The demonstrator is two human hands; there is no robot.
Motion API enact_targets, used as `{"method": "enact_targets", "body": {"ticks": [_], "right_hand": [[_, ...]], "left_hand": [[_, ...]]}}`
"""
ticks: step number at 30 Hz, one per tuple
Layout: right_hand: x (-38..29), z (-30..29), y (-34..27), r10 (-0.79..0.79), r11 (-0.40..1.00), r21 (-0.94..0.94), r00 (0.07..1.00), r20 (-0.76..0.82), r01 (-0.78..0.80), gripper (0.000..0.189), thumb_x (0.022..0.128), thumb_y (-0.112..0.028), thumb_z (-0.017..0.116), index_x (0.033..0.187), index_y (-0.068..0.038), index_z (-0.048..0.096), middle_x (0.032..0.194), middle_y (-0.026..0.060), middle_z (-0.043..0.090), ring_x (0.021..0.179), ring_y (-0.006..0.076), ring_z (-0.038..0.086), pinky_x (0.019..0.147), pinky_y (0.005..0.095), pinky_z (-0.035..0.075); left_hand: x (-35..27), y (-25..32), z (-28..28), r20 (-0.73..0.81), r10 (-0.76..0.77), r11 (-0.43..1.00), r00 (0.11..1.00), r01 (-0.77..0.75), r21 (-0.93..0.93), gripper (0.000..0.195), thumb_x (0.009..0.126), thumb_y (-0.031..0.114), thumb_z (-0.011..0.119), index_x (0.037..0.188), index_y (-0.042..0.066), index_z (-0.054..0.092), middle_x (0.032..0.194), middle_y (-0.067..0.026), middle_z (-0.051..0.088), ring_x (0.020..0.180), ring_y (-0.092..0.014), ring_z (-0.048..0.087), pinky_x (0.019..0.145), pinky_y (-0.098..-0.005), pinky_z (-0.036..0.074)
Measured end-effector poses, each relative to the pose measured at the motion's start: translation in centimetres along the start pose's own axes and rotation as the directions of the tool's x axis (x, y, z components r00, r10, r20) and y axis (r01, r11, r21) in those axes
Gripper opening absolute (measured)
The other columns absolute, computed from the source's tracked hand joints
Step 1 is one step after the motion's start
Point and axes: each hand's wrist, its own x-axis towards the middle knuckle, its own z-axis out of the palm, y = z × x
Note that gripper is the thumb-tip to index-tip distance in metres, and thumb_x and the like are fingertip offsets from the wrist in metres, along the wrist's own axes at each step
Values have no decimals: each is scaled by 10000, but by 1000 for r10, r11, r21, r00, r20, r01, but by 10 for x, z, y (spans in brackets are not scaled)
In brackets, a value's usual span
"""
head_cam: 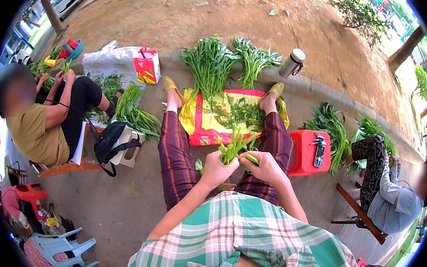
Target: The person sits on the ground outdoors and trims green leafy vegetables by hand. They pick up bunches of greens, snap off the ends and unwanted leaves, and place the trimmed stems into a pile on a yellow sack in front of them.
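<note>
My left hand is closed around a small bunch of green leafy vegetable stems, their cut ends pointing up and away from me. Close against it on the right, my right hand grips a short piece of green stem between thumb and fingers. Beyond both hands, a yellow and red printed sack lies flat on the ground between my feet, with loose leaves scattered over it. Two large bundles of leafy greens, one wider and one smaller, rest along the curb past the sack.
On the right, a red plastic stool bears a phone and keys, with more greens beside it. A steel flask stands at the curb. Seated people are at left and right. A black bag lies left.
</note>
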Motion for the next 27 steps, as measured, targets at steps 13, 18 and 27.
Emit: {"method": "enact_targets", "body": {"ticks": [13,18,27], "right_hand": [[32,9,46,450,703,667,881,-147,-248,225,1011,-248,630,1110,-69,724,749,-101,572,607,1,456,541,197,389],[32,14,61,500,711,643,848,-176,-285,233,1007,-281,632,1037,-63,711,639,-89,497,527,16,412,489,206,347],[30,19,61,515,663,698,842,-163,-270,255,999,-299,640,979,-52,701,615,-73,494,514,26,414,490,215,350]], "left_hand": [[75,-33,-16,-55,-351,776,935,258,-576,227,899,5,677,1123,-27,660,927,-116,726,667,-111,631,629,-240,513],[96,-51,-21,-99,-378,755,921,244,-609,163,890,11,703,1052,-11,692,906,-88,723,643,-108,623,616,-242,507],[96,-67,-28,-137,-428,728,893,251,-638,224,852,33,772,1053,-1,677,883,-53,697,612,-110,617,584,-246,510]]}}
